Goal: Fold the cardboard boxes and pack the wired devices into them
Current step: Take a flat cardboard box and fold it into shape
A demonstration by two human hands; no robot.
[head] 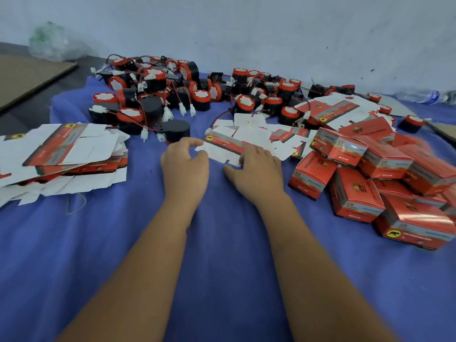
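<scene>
While both your hands reach forward over the blue cloth (pixel 222 267), they meet at one flat box blank (pixel 223 149) lying near the middle. Your left hand (pixel 185 164) pinches the blank's left corner between thumb and curled fingers; your right hand (pixel 259 166) lies palm down on its right end, fingers curled over the edge, thumb spread on the cloth. Both forearms are bare and stretched nearly straight.

Two loose heaps of flat blanks show: one stack (pixel 61 154) to your left, another (pixel 271 137) just behind your right hand. Each blank is thin card, white inside, glossy red with a grey band outside.

Roughly ten folded boxes (pixel 357 174) are piled at your right, tumbled at angles, touching one another.

Several dozen devices (pixel 172 95), too tangled to count, lie beyond the blanks: short black cylinders with red caps, thin red and black wires and white plugs.
</scene>
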